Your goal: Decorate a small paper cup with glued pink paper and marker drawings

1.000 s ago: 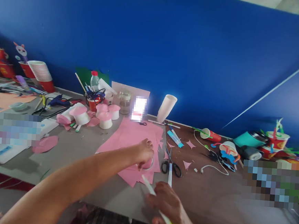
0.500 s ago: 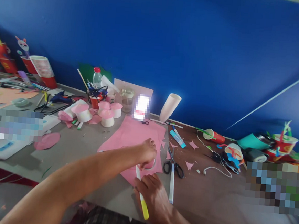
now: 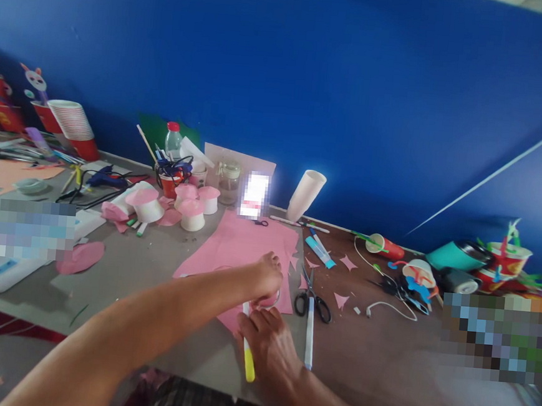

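Note:
Pink paper [image 3: 244, 241] lies on the table under both hands. My left hand [image 3: 269, 278] reaches across from the left, fingers curled down onto a round, pale-rimmed ring [image 3: 274, 299] that rests on the paper; much of the ring is covered. Just below it, my right hand [image 3: 272, 344] is closed around a white marker with a yellow end [image 3: 249, 365], its tip by the ring's left edge. The tip itself is hard to see. Black-handled scissors [image 3: 311, 297] lie to the right with a white marker [image 3: 309, 343] across them.
White cups with pink paper caps [image 3: 192, 214] stand left of the paper. Behind are a glass jar [image 3: 228, 184] and a leaning white paper tube [image 3: 307, 193]. Pink scraps [image 3: 341, 301] and a white cable [image 3: 391, 309] lie right. A cup stack [image 3: 73, 122] stands far left.
My right hand has shifted slightly left and up, and the marker's yellow end has swung left, so the marker stands steeper. My left hand stays on the ring. The whole view slid slightly.

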Motion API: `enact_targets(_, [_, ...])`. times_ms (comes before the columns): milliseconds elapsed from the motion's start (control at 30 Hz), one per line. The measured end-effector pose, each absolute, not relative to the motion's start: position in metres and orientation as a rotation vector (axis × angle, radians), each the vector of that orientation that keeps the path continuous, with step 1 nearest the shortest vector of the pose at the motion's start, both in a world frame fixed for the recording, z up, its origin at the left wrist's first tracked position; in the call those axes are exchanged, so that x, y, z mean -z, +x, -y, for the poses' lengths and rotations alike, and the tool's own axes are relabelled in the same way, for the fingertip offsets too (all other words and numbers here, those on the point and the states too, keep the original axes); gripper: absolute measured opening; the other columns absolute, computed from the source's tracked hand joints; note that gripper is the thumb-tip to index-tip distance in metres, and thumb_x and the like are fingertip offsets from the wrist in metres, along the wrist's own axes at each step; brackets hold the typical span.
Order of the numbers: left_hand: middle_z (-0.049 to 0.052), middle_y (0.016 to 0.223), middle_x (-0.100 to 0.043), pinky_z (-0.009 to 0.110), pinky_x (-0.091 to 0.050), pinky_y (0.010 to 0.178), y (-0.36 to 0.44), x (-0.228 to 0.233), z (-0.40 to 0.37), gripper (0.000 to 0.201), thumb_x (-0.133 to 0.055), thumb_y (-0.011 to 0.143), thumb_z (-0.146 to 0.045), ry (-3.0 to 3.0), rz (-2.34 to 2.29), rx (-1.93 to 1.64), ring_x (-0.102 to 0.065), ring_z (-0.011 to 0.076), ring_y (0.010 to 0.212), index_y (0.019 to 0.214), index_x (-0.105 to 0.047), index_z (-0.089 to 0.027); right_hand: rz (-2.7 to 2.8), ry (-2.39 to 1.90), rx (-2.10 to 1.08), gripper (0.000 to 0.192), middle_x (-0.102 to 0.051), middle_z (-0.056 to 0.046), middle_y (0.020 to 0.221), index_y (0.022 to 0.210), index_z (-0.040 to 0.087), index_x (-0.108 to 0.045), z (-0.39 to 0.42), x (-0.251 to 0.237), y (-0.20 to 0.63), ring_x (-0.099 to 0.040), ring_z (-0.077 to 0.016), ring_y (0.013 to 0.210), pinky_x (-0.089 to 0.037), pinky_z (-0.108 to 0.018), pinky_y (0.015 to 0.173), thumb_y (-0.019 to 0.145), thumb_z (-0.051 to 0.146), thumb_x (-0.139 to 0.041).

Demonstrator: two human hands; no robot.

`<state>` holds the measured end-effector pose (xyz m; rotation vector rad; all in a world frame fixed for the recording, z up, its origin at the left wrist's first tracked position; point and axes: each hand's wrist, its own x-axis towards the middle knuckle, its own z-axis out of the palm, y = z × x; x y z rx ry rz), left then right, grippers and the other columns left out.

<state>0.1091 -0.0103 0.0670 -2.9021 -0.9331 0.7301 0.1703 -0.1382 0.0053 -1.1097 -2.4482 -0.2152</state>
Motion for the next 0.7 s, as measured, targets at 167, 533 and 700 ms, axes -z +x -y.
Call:
enact_targets(167, [0.013,0.121,-0.072,0.035,-0.037,0.094,0.11,-0.062,0.008,0.06,-0.099,0.04,-0.023,-2.917,0.955,-0.7,-0.057,0.0293,0.109,0.095,-0.074,-0.019,2.462,-1.141,0.192,0.004,-0.071,-0.004,0.077,0.088,0.019,-0.063,0.135,-0.001,0.169,-0.066,-0.0207,0.073,-0.042,-0.035,0.068,0.088,0.018,-0.067])
enact_targets(533, [0.016,0.12,-0.07,0.039,-0.036,0.096,0.108,-0.054,0.003,0.064,-0.098,0.042,-0.037,-2.936,0.914,-0.725,-0.054,0.0319,0.108,0.098,-0.074,-0.018,2.464,-1.144,0.114,0.006,-0.065,-0.001,0.072,0.09,0.021,-0.059,0.155,-0.003,0.184,-0.059,-0.0202,0.065,-0.037,-0.035,0.065,0.087,0.016,-0.062])
enact_targets(700, [0.016,0.12,-0.069,0.039,-0.035,0.097,0.107,-0.055,0.003,0.072,-0.101,0.038,-0.039,-2.934,0.904,-0.73,-0.052,0.0315,0.109,0.101,-0.073,-0.019,2.477,-1.147,0.103,0.007,-0.065,-0.001,0.073,0.092,0.021,-0.06,0.161,-0.004,0.19,-0.058,-0.0203,0.065,-0.037,-0.035,0.067,0.087,0.016,-0.06])
